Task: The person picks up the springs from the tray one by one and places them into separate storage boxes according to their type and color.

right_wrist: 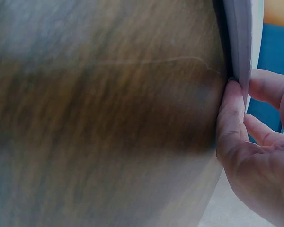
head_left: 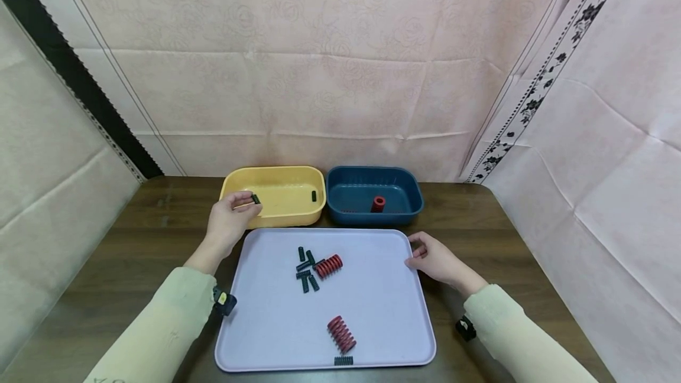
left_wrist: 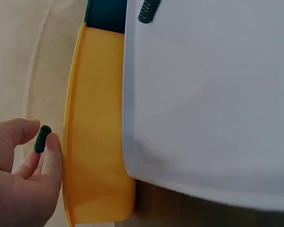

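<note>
Between thumb and fingers, my left hand (head_left: 230, 221) pinches a small dark green spring (left_wrist: 42, 139) above the near-left rim of the yellow bin (head_left: 266, 217). One more green spring (head_left: 314, 195) lies inside that bin. My right hand (head_left: 437, 257) grips the right edge of the white tray (head_left: 388, 312), thumb and fingers on either side of its rim in the right wrist view. On the tray, several green springs (head_left: 303, 274) cluster beside a red spring (head_left: 328, 266). Nearer the front lie another red spring (head_left: 341, 334) and a green one (head_left: 343, 360).
A blue bin (head_left: 351, 217) stands right of the yellow one, holding a red spring (head_left: 378, 204) that stands upright. Both bins touch or nearly touch the tray's far edge. The wooden table (head_left: 159, 235) ends at cloth-covered walls (head_left: 319, 93) behind and at both sides.
</note>
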`<state>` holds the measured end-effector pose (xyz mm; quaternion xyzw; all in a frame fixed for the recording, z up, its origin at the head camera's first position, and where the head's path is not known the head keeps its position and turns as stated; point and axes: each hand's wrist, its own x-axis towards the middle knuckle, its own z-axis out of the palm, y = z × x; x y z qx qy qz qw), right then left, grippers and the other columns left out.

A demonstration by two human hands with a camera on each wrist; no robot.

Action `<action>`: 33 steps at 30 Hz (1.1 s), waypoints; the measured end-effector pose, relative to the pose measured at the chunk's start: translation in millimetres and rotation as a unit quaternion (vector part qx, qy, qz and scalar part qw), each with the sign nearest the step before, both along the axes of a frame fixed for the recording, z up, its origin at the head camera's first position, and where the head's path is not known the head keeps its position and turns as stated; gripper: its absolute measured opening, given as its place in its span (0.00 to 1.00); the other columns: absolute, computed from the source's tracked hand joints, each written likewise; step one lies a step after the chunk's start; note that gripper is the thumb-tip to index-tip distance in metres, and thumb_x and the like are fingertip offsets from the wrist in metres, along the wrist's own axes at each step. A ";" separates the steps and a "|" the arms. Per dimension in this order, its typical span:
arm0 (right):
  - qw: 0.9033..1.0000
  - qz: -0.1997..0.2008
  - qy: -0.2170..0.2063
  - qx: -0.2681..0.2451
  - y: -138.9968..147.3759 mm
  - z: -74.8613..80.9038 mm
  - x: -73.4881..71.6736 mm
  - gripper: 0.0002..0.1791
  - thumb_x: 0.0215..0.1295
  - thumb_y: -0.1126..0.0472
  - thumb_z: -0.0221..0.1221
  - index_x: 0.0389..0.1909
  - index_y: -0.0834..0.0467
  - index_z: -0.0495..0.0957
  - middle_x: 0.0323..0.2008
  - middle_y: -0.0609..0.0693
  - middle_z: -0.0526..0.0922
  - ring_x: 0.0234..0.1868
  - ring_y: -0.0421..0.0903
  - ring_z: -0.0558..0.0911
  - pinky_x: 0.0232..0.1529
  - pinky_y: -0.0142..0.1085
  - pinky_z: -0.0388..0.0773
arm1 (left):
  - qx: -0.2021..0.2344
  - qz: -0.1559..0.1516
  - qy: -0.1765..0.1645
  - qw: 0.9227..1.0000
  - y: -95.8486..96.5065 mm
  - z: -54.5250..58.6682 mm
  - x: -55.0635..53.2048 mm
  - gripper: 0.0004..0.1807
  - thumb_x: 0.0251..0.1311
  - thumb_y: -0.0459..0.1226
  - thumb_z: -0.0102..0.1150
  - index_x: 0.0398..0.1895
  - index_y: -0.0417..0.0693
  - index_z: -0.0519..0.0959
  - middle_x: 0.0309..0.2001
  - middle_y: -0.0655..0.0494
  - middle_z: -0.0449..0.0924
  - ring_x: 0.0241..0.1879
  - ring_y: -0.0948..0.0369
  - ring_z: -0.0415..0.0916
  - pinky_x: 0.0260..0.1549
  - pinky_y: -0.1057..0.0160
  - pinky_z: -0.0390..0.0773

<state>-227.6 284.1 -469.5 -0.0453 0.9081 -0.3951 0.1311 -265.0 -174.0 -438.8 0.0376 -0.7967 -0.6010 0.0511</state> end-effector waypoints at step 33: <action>0.996 -0.016 0.048 -0.075 -3.8 -18.9 30.2 0.32 0.64 0.69 0.60 0.69 0.65 0.62 0.61 0.63 0.70 0.60 0.54 0.73 0.57 0.39 0.73 | -0.104 -0.183 -0.022 0.977 65.2 -18.3 61.7 0.22 0.56 0.33 0.68 0.54 0.39 0.77 0.50 0.45 0.80 0.45 0.56 0.80 0.42 0.60 0.81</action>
